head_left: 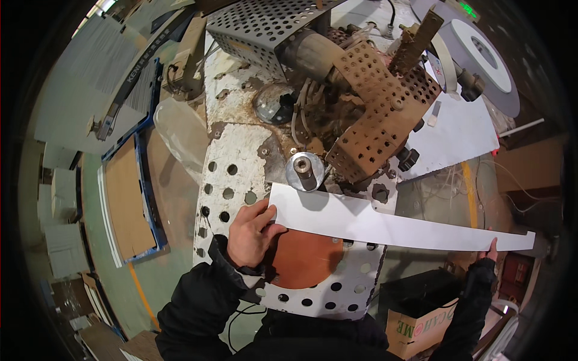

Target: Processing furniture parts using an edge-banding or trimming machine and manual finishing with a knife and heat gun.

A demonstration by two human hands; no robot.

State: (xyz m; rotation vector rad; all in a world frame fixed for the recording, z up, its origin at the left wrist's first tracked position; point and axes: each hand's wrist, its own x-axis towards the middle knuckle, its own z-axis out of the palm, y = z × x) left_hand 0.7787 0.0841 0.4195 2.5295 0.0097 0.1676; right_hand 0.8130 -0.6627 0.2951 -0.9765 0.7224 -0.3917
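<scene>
A long, thin white panel (397, 221) with a stepped edge and a small hooked right end lies across the perforated metal worktable (238, 141) and reaches past its right side. Its left end is pinched by my left hand (248, 237), thumb on the near side. Far to the right, my right hand (489, 251) grips the narrow end from below; most of its fingers are hidden. The panel's far edge sits against a round metal guide roller (304, 174). Under the near edge shows an orange-brown disc (306, 263) set on the table.
Beyond the roller stands a rusty perforated bracket (379, 117) with hoses and a grey perforated guard (265, 30). A white tape reel (481, 48) is at the far right. An open cardboard box (418, 328) stands below right, a blue-edged pallet (141, 198) at left.
</scene>
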